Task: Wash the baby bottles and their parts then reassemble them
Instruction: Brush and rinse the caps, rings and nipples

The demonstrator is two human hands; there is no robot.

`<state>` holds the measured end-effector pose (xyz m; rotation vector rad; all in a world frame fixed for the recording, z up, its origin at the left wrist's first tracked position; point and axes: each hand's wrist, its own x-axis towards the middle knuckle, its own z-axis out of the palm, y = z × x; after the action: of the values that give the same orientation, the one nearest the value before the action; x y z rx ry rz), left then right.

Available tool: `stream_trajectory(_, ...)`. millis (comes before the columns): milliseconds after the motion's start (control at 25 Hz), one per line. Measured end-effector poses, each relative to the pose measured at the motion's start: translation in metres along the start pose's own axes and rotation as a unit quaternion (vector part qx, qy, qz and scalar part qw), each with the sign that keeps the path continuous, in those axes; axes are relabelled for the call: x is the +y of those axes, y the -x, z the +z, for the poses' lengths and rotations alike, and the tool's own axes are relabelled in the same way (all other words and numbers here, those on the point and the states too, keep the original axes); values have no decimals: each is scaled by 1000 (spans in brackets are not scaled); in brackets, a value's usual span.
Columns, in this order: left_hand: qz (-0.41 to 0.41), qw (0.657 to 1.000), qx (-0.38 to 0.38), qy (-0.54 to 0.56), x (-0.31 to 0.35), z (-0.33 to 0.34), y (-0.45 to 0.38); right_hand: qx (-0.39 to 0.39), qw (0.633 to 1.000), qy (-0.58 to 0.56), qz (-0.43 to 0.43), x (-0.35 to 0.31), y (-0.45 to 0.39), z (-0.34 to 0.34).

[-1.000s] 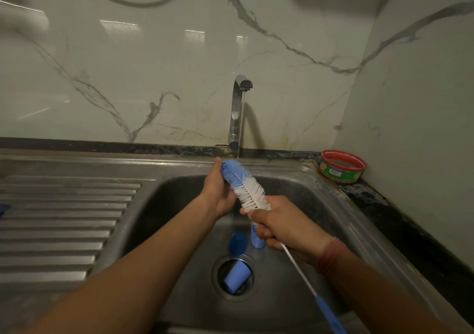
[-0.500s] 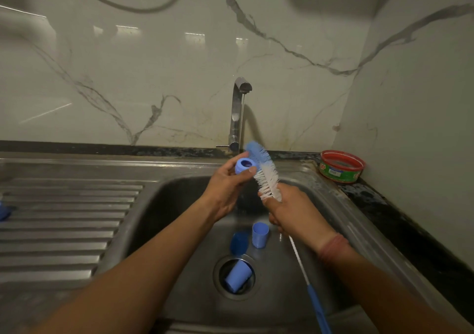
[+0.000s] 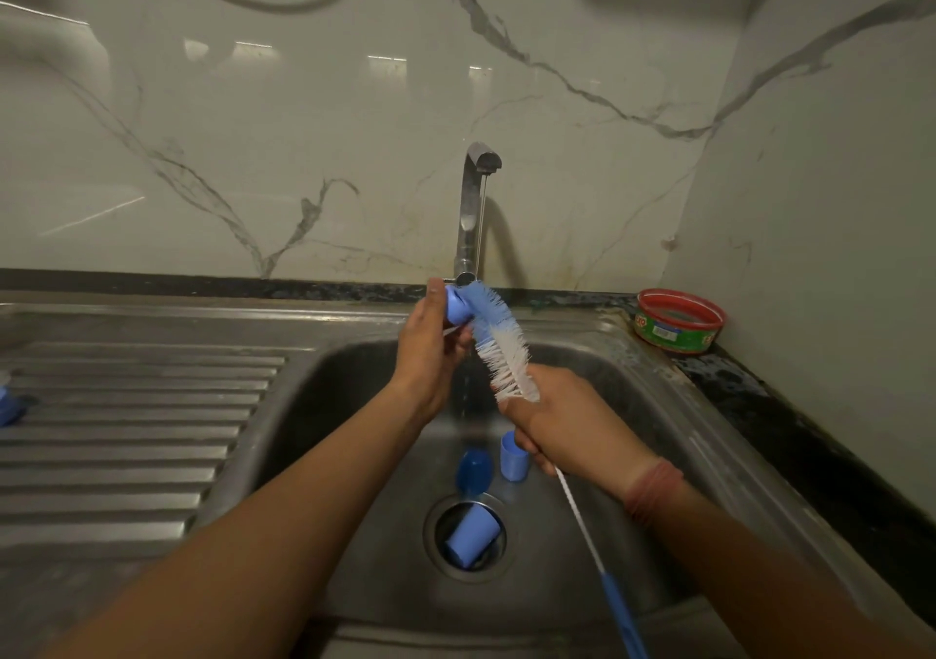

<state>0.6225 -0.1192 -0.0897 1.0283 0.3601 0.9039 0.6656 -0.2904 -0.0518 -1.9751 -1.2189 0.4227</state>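
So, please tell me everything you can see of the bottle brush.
The bottle brush has a bristle head, blue at the tip and white below, on a thin twisted-wire stem ending in a blue plastic handle. The right hand grips it just under the bristles, tilted up-left. Its tip presses a small blue bottle ring held by the left hand.

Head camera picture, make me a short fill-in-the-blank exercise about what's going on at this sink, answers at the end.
1. The right hand grips a bottle brush whose bristles are blue at the tip and ____ nearer the hand.
2. The left hand holds a small blue ring-shaped part against the brush's ____ bristles.
3. A blue cap lies on its side in the sink's ____.
4. The red-rimmed tub sits on the counter to the ____ of the tap.

Missing words: white; blue; drain; right
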Motion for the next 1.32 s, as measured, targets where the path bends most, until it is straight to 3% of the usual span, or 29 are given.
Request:
stream_trajectory(80, 0, 1000, -9, -8, 0, 2, 3, 8, 1000, 12, -8, 0, 0, -1)
stream_trajectory(280, 2, 979, -109, -175, -6, 9, 11, 63, 997, 52, -10, 6, -5, -13)
stream_trajectory(400, -18, 965, -142, -218, -10, 14, 17, 88, 994, 66, -4, 9, -8, -21)
stream_trajectory(520, -31, 978, -127, -160, -9, 14, 17, 81, 994, 74, -16, 7, -8, -20)
stream_trajectory(760, -32, 999, -29, -17, 5, 5, 8, 49, 997, 43, -49, 4, -1, -9)
stream_trajectory(1160, -57, 976, -168, -128, -2, 17, 22, 86, 995, -39, 3, 8, -7, -18)
stream_trajectory(1320, -51, 994, -85, -45, 3, 16, 20, 65, 997, -43, 18, 7, -8, -15)
